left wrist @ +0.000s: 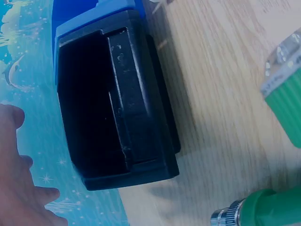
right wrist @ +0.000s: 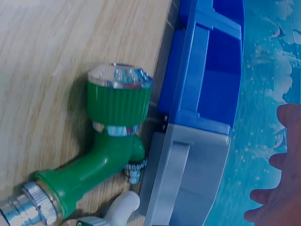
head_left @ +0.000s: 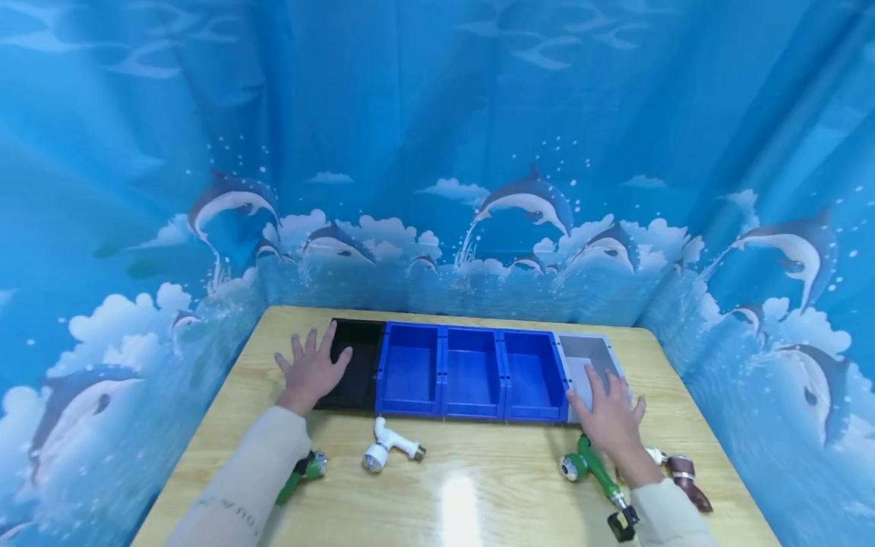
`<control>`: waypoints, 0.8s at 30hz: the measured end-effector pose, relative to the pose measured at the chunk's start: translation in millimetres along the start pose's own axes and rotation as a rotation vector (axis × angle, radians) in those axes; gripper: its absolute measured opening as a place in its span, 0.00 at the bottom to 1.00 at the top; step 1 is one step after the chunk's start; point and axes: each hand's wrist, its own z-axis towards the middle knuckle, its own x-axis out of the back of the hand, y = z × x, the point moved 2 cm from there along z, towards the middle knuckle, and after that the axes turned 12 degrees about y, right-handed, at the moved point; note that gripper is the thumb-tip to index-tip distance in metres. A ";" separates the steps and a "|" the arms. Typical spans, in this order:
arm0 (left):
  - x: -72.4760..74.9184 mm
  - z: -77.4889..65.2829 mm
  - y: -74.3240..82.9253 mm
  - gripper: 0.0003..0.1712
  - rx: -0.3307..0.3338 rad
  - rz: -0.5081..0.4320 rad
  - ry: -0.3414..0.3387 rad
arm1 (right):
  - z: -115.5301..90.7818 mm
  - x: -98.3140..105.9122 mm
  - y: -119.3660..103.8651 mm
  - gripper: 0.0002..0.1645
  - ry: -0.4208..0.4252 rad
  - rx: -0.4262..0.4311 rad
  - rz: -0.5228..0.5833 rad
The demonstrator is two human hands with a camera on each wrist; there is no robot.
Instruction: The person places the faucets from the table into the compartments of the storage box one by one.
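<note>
My left hand (head_left: 311, 372) is spread over the left edge of a black bin (head_left: 362, 368), holding nothing. With fingers apart, my right hand (head_left: 611, 418) hovers at the front of a grey bin (head_left: 588, 348); whether it touches the rim I cannot tell. Near the left forearm lies a green tap (head_left: 301, 472), partly hidden by the sleeve. A white tap (head_left: 393, 441) lies before the bins. Under the right hand is another green tap (head_left: 593, 465), large in the right wrist view with its ribbed knob (right wrist: 118, 101). A brown tap (head_left: 687, 482) and a partly hidden white one (head_left: 656, 456) lie beside the right wrist.
Three blue bins (head_left: 472, 372) stand in a row between the black and grey ones, towards the back of the wooden table (head_left: 506, 486). A blue dolphin-print curtain (head_left: 424, 152) encloses the table's back and sides.
</note>
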 end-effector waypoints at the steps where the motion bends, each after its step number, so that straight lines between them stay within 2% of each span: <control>1: -0.3 0.3 -0.4 0.43 0.002 0.000 0.006 | 0.1 0.6 1.6 0.43 0.003 -0.007 0.004; 4: -2.0 1.7 -2.5 0.42 -0.002 -0.002 0.023 | 1.1 3.3 7.6 0.43 0.011 -0.025 0.021; 11: -11.0 1.5 -8.3 0.42 -0.029 0.019 -0.001 | -1.1 7.0 29.8 0.44 0.008 -0.090 0.010; 18: -22.6 3.7 -16.6 0.39 -0.044 0.009 0.026 | -4.0 6.1 45.1 0.47 -0.047 -0.158 0.018; 24: -33.2 2.2 -24.6 0.34 -0.111 0.025 0.073 | -6.0 2.0 56.0 0.48 -0.094 -0.202 0.012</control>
